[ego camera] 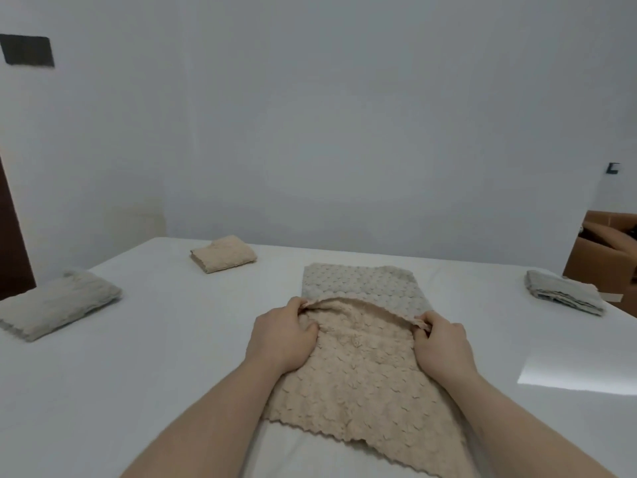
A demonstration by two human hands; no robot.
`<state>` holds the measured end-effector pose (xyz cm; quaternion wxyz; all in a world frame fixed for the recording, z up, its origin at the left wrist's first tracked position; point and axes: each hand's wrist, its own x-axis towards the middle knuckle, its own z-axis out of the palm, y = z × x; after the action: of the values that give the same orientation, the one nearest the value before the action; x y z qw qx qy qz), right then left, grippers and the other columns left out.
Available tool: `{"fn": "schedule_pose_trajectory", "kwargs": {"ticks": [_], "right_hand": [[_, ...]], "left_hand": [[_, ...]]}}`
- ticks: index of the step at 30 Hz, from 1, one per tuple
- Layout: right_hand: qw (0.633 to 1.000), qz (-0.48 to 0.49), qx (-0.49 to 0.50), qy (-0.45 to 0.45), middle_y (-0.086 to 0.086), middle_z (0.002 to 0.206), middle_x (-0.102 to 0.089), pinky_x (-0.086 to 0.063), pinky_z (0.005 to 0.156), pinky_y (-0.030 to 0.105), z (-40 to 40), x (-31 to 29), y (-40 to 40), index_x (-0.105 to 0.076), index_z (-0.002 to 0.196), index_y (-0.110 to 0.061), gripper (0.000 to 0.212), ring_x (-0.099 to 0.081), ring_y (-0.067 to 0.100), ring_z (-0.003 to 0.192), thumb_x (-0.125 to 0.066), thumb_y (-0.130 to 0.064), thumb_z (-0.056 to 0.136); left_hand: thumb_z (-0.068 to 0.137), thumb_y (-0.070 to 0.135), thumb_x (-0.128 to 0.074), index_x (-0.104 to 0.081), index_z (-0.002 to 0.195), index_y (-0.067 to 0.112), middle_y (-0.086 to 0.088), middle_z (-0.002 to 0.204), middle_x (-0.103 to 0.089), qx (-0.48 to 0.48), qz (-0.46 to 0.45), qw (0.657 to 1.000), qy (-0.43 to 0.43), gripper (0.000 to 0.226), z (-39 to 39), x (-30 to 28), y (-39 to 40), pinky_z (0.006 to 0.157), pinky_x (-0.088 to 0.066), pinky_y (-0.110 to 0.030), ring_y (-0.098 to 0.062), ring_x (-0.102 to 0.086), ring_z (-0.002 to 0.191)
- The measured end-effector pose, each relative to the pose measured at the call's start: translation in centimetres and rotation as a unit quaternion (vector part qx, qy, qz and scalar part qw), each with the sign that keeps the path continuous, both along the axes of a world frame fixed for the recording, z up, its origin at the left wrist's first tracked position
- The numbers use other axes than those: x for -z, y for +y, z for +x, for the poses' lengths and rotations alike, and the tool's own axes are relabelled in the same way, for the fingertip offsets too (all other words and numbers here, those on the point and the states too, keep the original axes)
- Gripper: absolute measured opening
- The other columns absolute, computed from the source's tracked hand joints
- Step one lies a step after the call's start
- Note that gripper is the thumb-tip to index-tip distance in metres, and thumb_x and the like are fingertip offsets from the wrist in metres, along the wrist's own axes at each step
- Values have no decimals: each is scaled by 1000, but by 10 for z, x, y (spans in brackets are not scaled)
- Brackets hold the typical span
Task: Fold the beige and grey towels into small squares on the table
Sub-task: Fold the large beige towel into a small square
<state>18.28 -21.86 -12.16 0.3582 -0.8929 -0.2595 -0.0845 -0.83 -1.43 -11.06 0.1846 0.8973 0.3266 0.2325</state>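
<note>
hands pinch the towel's far edge: your left hand (282, 334) and right hand (439, 339) each grip a corner, holding the towel (358, 381) square on the surface (172, 339) for folding.

A bare white-walled room with white table (138, 374) and cardboard box (599, 260).
</note>
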Motion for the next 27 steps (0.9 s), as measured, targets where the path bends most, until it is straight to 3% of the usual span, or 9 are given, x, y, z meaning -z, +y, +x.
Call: {"fn": "schedule_pose_trajectory", "kwargs": {"ticks": [5, 9, 13, 16, 20, 27], "right_hand": [[995, 100, -29, -5, -14, 79, -67, -39, 61, 19, -17, -11, -15, -64, 82, -29, 24, -59, 2, 78, -56, -10, 94], [991, 132, -37, -3, -17, 82, -68, -38, 64, 16, -36, -19, -26, -66, 83, -28, 25, -58, -3, 80, -57, -7, 93], [991, 126, -47, -24, -15, 82, -68, -38, 64, 15, -51, -49, -38, -68, 83, -27, 24, -59, 1, 81, -55, -10, 95], [987, 142, -48, -58, -9, 88, -71, -43, 69, 27, -61, -102, -44, -73, 93, -23, 22, -63, 15, 86, -53, -14, 97], [977, 184, -45, -93, -4, 91, -71, -40, 73, 29, -81, -182, -58, -72, 100, -22, 22, -61, 17, 87, -51, -19, 99], [962, 241, -51, -115, -7, 81, -68, -45, 67, 32, -128, -237, -96, -68, 89, -24, 21, -61, 17, 81, -49, -21, 96]], "left_hand": [[94, 43, -53, -59, 125, 39, 11, 116, -72, -34, -14, 994, -105, 32, -13, -1, -6, 89, -52, -35, -18, -64, 107], [97, 42, -56, -63, 116, 42, 19, 110, -72, -46, -4, 991, -123, 20, -35, -8, -16, 83, -52, -32, -12, -64, 103], [98, 36, -59, -68, 105, 41, 25, 105, -71, -52, 27, 985, -162, 13, -58, -46, -14, 74, -46, -29, -7, -64, 87], [96, 36, -61, -71, 104, 40, 22, 105, -73, -56, 56, 977, -198, 13, -69, -106, -18, 75, -49, -31, -14, -68, 93], [97, 35, -60, -72, 106, 36, 21, 97, -73, -41, 81, 961, -263, 15, -89, -189, -38, 77, -49, -31, -13, -67, 98], [97, 35, -58, -64, 85, 34, 16, 72, -64, -8, 99, 951, -294, 13, -139, -250, -76, 60, -40, -27, -7, -61, 74]]}}
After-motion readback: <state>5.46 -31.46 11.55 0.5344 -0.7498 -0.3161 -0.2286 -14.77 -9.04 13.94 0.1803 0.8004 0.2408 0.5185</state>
